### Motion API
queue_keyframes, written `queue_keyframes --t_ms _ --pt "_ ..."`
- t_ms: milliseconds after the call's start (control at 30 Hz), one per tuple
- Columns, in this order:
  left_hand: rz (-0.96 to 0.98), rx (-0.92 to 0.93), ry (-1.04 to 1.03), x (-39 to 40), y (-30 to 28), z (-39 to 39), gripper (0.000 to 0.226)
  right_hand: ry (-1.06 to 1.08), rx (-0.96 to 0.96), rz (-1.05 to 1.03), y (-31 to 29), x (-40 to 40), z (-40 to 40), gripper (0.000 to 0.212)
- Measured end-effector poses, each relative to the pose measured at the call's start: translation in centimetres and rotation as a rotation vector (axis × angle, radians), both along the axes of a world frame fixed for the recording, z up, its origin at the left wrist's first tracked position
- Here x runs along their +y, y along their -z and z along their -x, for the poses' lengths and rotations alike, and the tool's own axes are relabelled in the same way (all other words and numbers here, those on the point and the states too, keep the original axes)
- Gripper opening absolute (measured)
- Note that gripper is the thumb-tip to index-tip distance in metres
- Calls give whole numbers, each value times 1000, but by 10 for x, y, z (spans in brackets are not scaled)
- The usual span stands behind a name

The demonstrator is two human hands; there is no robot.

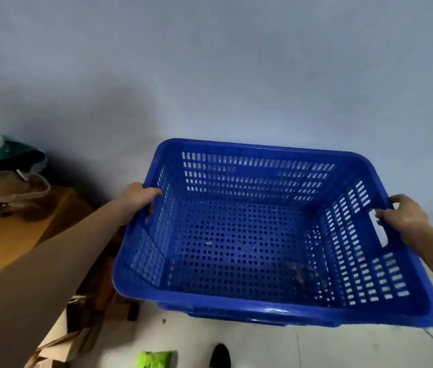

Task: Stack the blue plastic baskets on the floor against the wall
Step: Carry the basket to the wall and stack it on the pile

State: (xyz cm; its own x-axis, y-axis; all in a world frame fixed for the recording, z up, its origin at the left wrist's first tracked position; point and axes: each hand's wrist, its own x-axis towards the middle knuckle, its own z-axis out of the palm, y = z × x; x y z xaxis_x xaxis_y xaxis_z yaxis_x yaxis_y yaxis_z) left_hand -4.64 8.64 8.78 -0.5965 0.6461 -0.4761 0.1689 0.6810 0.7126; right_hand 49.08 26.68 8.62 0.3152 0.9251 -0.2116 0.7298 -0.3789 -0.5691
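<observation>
A large blue perforated plastic basket (250,235) fills the middle of the view, close to the pale wall. My left hand (138,199) grips its left rim, fingers curled over the edge. At the handle slot on the right side, my right hand (404,216) holds the rim. The basket looks empty apart from small scraps on its bottom. Under its near edge a strip of another blue basket (226,316) shows, most of it hidden by the held one.
A wooden table (11,235) stands at the left with bags and clutter (5,176). Brown paper bags (77,338) lie on the white floor below it. A green packet (154,359) and a dark shoe (219,355) are near the bottom edge.
</observation>
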Motion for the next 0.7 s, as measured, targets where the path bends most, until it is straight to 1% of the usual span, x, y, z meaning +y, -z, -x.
queue_keyframes --t_ms 167,233,333,433,533,700 --pt "-4 19 -2 44 6 5 33 44 -12 0 11 29 3 41" --pt "-1 38 -1 51 8 6 30 52 -10 6 12 34 3 39" --pt "-8 73 -27 50 15 5 29 84 24 -4 15 37 0 38" --pt "-23 91 -48 40 23 -1 23 71 32 -18 24 32 -4 35" --pt "-52 57 -60 35 25 -4 19 68 33 -29 28 27 -7 37" --pt "-79 23 -55 40 19 1 13 128 124 -18 21 32 -4 41"
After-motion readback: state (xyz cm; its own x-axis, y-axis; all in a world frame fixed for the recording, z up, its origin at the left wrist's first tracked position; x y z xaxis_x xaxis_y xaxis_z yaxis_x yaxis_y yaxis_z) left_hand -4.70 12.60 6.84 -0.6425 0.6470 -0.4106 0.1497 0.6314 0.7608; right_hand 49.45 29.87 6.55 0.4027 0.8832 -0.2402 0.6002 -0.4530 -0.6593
